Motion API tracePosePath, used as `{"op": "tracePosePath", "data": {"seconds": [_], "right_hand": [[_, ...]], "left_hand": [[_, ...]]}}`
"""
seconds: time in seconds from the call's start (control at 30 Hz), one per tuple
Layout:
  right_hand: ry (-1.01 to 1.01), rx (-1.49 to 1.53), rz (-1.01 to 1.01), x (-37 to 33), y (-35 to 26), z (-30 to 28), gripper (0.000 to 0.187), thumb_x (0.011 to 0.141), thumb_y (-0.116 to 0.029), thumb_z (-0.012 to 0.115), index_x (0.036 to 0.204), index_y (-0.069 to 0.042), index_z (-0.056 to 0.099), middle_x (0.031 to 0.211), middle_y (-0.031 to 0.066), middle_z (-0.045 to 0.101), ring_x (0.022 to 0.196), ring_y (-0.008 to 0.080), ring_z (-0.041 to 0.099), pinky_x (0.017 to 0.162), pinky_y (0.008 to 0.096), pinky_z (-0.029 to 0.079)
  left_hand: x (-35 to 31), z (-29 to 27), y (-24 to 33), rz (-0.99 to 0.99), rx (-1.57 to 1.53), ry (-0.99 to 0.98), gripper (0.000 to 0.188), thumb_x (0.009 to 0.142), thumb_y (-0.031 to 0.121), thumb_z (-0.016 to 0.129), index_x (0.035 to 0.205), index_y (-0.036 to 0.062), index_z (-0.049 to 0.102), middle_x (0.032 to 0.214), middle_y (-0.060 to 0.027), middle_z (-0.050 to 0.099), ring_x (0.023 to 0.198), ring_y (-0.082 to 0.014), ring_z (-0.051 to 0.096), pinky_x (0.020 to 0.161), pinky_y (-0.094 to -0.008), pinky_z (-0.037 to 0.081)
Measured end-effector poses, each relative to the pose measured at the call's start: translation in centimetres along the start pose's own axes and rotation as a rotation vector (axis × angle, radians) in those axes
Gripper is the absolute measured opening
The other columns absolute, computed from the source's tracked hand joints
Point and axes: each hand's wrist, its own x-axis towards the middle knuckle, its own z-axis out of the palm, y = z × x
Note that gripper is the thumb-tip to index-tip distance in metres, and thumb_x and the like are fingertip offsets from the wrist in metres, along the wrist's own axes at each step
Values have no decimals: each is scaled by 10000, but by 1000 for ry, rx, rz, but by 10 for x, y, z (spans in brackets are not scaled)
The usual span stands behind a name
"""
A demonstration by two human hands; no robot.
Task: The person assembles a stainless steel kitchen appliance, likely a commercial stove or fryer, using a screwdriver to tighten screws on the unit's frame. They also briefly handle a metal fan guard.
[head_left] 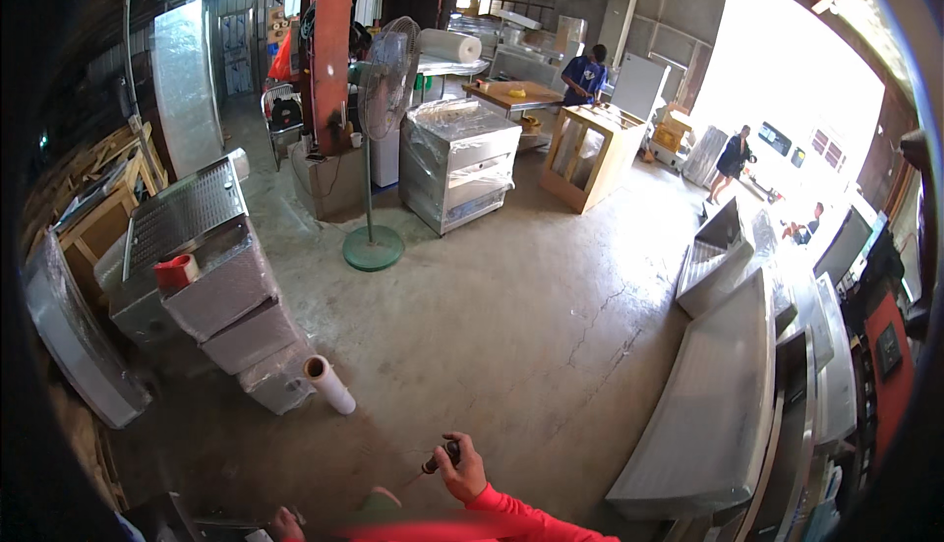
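Observation:
My right hand (464,471), in a red sleeve, is closed around the dark handle of a screwdriver (440,458) at the lower middle. Its thin shaft slants down to the left. At the bottom edge, only part of my left hand (286,524) shows; its fingers are too small and cut off to read. Between the two hands lies a blurred greenish shape (379,503) that I cannot make out. A roll of clear wrap (332,387) stands on the floor ahead of my hands.
Wrapped metal boxes (234,291) stack on the left, with red tape (177,272) on top. A green-based fan (374,247) stands before a wrapped metal cabinet (457,168). Long wrapped panels (698,404) line the right. A person (585,78) works beside a wooden crate (595,158); others are farther right.

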Motion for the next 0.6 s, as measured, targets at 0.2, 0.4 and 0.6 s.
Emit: {"op": "tracePosePath", "data": {"seconds": [0.2, 0.4, 0.6], "right_hand": [[183, 206, -101, 162, 99, -4, 270, 1005, -152, 604, 1229, -11, 554, 920, 150, 707, 775, 210, 715, 697, 341, 559], [151, 58, 203, 335, 38, -59, 262, 992, -147, 653, 1201, -20, 562, 869, 121, 685, 784, 167, 715, 706, 327, 580], [281, -88, -52, 508, 5, -65, 350, 974, -222, 695, 1251, -38, 585, 984, 173, 726, 855, 281, 748, 758, 375, 586]], "left_hand": [[169, 182, 83, 132, -187, -7, 541, 1031, 393, 591, 1382, -17, 548, 1086, -65, 662, 932, -159, 638, 870, -302, 516], [205, 477, 263, 400, 133, -663, 536, 980, 323, 684, 1389, 3, 551, 1162, -92, 676, 1012, -187, 660, 888, -328, 536], [128, 712, 514, 1099, 332, -1257, 813, 869, 216, 769, 1527, -9, 349, 1407, -220, 553, 1253, -318, 605, 1025, -391, 505]]}}
